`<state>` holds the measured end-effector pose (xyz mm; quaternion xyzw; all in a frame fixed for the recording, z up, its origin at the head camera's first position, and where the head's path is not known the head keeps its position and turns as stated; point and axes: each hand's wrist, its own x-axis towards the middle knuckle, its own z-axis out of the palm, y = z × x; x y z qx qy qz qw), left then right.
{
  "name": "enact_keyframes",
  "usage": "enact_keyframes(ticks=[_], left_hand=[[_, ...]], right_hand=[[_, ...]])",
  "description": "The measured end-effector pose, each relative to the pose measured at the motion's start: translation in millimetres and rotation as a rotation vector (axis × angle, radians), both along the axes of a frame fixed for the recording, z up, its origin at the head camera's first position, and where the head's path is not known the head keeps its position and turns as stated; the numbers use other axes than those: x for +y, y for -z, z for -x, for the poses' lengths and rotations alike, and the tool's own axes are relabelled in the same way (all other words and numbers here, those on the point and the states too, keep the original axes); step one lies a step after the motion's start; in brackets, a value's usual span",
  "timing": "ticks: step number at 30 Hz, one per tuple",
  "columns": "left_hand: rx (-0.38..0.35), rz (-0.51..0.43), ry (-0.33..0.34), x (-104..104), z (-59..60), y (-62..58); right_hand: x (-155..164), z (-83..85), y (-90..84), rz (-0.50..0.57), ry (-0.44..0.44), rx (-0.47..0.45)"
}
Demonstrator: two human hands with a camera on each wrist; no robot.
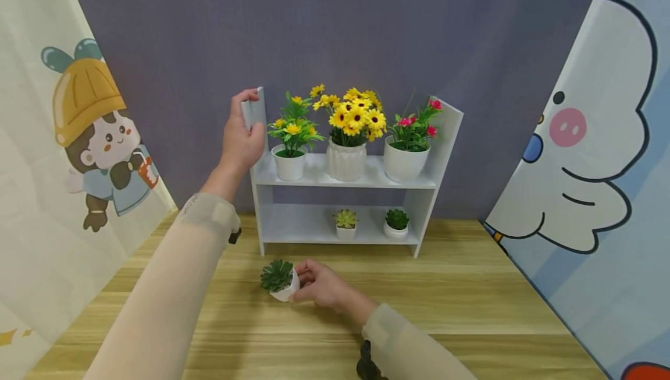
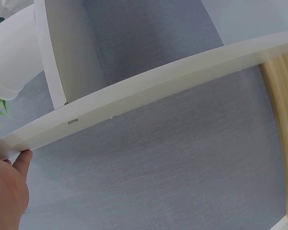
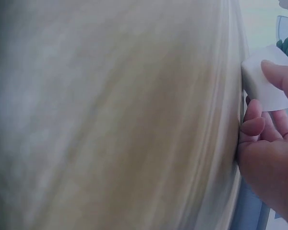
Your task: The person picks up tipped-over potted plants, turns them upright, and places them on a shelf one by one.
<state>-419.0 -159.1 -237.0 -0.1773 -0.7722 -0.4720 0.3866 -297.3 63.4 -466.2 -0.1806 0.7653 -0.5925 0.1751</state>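
A small white shelf unit (image 1: 319, 179) stands on the wooden table (image 1: 471, 298) against a purple backdrop. My left hand (image 1: 242, 135) grips the top of its left side panel (image 2: 134, 96). On the table in front of the shelf, my right hand (image 1: 319, 284) holds a little white pot with a green succulent (image 1: 280, 280), tilted to the left; the pot (image 3: 266, 81) shows between thumb and fingers in the right wrist view. The upper shelf carries three white pots of flowers (image 1: 348, 130). Two tiny succulent pots (image 1: 371, 224) sit on the lower shelf at the right.
Cartoon-printed cloth panels hang at the left (image 1: 78, 135) and right (image 1: 591, 164) of the table. The left half of the lower shelf (image 1: 293, 226) is bare. A dark strap fitting (image 1: 366, 362) shows at my right wrist.
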Motion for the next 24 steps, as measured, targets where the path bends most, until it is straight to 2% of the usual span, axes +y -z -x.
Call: enact_keyframes(ticks=[16,24], left_hand=[[0.002,0.023,-0.02,-0.6,-1.2,0.6],[0.01,0.014,-0.019,-0.2,-2.6,0.6]], right_hand=[[-1.1,-1.5,0.9,-0.071,0.046,0.005],[-2.2,-2.1,0.9,-0.094,0.042,0.012]])
